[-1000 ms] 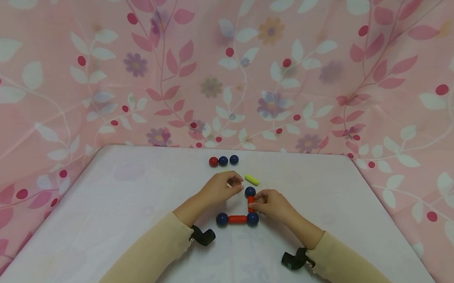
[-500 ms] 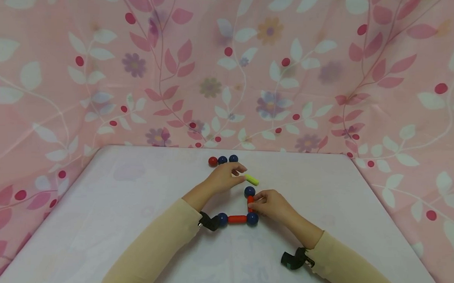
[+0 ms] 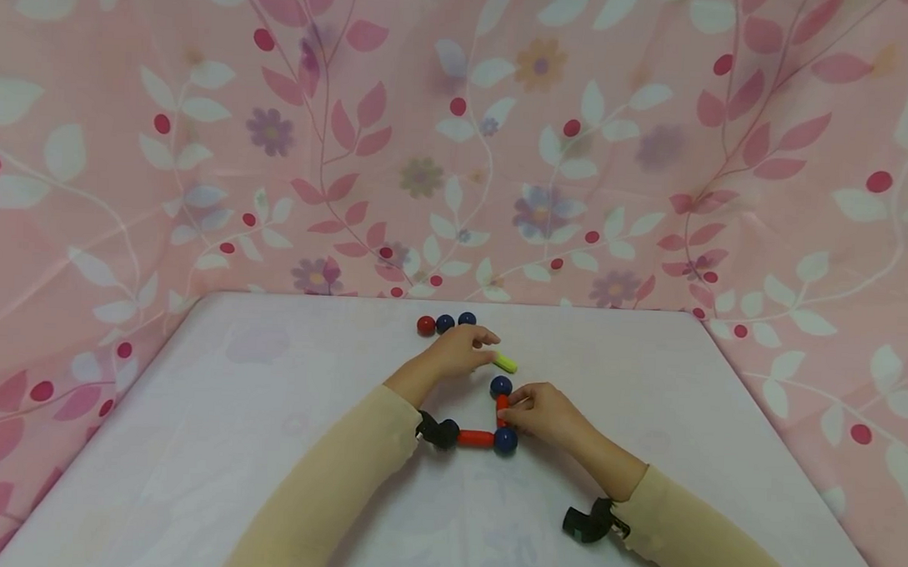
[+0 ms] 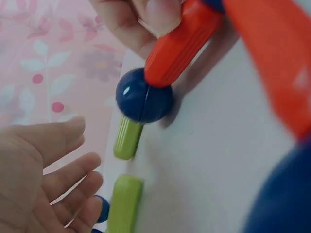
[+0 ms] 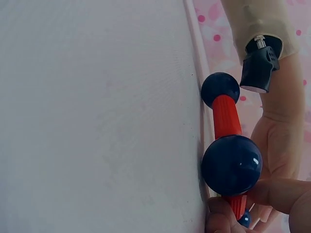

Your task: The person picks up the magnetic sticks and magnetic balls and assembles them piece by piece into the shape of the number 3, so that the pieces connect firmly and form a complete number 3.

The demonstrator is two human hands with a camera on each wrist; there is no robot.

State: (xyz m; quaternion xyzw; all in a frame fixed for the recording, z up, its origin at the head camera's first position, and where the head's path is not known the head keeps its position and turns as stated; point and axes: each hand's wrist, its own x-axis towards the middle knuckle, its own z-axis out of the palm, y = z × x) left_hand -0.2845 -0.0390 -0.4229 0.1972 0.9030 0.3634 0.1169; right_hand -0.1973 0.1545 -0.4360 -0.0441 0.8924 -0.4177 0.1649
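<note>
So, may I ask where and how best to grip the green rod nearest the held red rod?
Probably pinch the green rod across its middle with the left hand, from above and left: the slim rod lies flat, with a blue ball close on its near side.

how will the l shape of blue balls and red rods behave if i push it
The L shape probably won't roll freely: its two red rods meet at a corner. The rods look stiff, both being straight. The glossy blue balls may feel slippery.
</note>
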